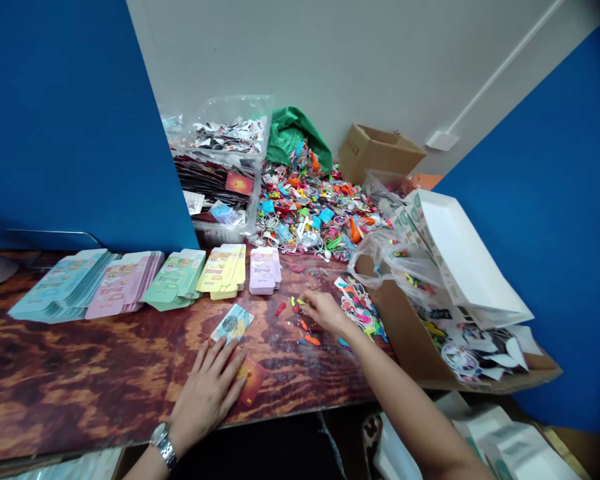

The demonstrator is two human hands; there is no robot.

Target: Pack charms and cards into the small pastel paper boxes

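My left hand (207, 387) lies flat on the wooden table, fingers spread. Under its fingers is a red-orange card (253, 379), partly covered. Its fingertips reach the lower edge of a light blue printed card (233, 324). To the right, my right hand (324, 312) is over a scatter of small bright pieces, its fingertips pinched at a small yellow-green piece (301, 302). Close by lie an orange piece (312, 340) and a red piece (281, 309). Beside the right wrist is a pile of colourful cut-out stickers (363, 308).
Stacks of folded card packets, blue (60, 283), pink (123, 281), green (175, 279), yellow (223, 270) and lilac (264, 270), line the table. Behind are a clear bin (255, 200) and a heap of small trinkets (315, 213). An open carton (405, 340) stands right.
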